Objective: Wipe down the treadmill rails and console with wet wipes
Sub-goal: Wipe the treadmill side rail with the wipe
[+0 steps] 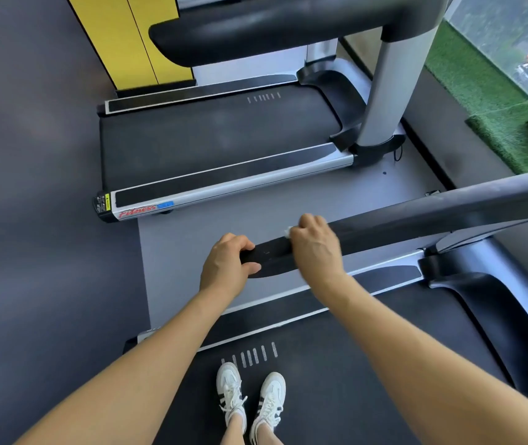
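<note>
Black rail (384, 226), its end gripped by the left hand (227, 264). The right hand (315, 248) curls over it just beside, clutching a wipe (287, 232), mostly hidden, only a white corner showing.

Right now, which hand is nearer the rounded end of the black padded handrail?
Left. The left hand grips the black padded handrail at its end; the right hand holds the white wipe farther along.
</note>
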`<act>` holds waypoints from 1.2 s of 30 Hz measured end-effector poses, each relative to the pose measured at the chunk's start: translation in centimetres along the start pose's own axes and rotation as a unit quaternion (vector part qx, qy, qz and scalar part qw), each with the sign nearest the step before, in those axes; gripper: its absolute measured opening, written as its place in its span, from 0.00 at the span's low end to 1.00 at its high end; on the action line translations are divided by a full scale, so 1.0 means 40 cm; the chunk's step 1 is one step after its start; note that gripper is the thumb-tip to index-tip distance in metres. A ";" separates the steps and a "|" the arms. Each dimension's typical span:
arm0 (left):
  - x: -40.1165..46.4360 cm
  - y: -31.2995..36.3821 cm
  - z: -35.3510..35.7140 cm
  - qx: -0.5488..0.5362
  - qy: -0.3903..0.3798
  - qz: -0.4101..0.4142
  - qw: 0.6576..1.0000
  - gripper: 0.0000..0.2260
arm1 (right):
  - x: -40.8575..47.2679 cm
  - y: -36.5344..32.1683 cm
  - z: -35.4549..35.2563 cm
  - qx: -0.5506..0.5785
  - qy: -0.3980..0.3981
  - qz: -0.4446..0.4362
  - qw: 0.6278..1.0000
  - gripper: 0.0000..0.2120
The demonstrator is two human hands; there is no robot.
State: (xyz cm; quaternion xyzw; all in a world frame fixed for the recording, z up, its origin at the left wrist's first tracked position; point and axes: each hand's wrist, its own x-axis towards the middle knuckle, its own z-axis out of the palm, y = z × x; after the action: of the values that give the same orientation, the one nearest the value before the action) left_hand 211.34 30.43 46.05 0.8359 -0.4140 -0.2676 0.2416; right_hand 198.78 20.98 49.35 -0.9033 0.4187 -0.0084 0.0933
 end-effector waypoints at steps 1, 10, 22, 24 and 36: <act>0.000 0.002 -0.001 0.002 -0.002 -0.002 1.000 0.11 | -0.003 -0.024 0.016 0.004 0.004 -0.032 0.999 0.07; 0.001 0.006 -0.004 0.007 -0.004 -0.006 1.000 0.11 | 0.008 0.191 -0.036 -0.040 0.043 0.088 0.994 0.10; -0.002 0.005 -0.003 0.010 0.003 0.000 1.000 0.10 | -0.014 0.011 0.033 0.052 0.008 -0.069 0.996 0.10; -0.003 0.001 -0.002 0.004 0.006 0.007 1.000 0.11 | -0.015 0.109 0.013 0.045 0.069 -0.003 0.997 0.11; 0.002 -0.053 -0.019 -0.081 -0.014 0.025 0.996 0.11 | -0.057 -0.173 0.116 0.139 0.054 0.025 0.989 0.08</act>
State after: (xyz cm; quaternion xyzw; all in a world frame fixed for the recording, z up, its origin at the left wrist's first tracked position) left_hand 213.05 31.64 45.26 0.7990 -0.4149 -0.3062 0.3093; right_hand 202.96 27.82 46.17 -0.8692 0.4401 -0.1131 0.1950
